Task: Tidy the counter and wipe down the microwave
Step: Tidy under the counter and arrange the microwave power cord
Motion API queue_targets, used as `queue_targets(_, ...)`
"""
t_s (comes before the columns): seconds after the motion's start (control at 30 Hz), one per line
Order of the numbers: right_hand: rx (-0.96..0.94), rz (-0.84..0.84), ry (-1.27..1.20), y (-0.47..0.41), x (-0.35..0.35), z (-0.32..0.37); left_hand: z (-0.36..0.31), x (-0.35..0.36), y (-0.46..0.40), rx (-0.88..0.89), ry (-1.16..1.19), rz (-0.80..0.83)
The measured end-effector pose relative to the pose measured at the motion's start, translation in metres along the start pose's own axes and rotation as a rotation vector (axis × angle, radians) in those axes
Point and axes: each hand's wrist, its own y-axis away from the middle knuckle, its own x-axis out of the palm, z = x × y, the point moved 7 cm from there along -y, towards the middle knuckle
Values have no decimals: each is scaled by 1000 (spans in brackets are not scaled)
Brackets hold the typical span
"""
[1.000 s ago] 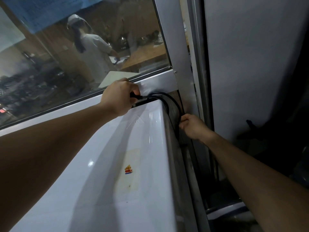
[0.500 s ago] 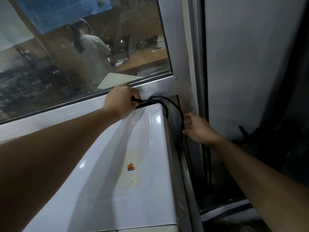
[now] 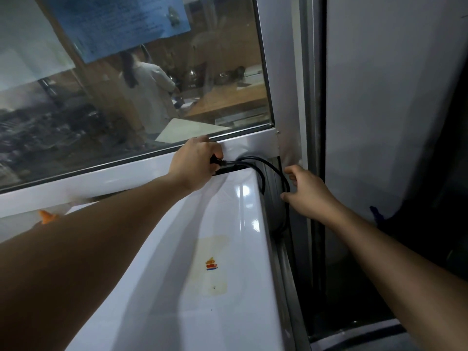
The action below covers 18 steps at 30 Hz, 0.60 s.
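- We are looking down on the white top of the microwave (image 3: 177, 287), which is sitting against a window (image 3: 152, 84) and filling the lower middle of the view.
- Our left hand (image 3: 195, 165) is reaching to the back right corner of the microwave, its fingers curling around the black plug (image 3: 217, 162) and gripping it.
- A black cord (image 3: 268, 168) is running from the plug, looping over the back corner and dropping down the right side of the microwave.
- Our right hand (image 3: 309, 191) is hovering just beside that loop with its fingers loosely spread; the thumb is lying near the cord, but we cannot tell whether it is touching, and the hand is holding nothing.
- A yellowed sticker (image 3: 214, 264) with a small red and blue mark is showing on the microwave's top, nearer to us.
- A metal window frame (image 3: 286, 97) is standing upright just behind the cord, and a pale wall panel (image 3: 379, 110) is rising to the right of it.
- Through the glass, a person in pale clothes (image 3: 149, 97) is standing with their back to us, and a blue paper (image 3: 119, 21) is hanging on the pane above.
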Motion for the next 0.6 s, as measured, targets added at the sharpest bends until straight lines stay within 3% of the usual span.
queue_targets(0.6, -5, -11, 26, -2, -5, 15, 13, 5, 13, -48, -4, -12)
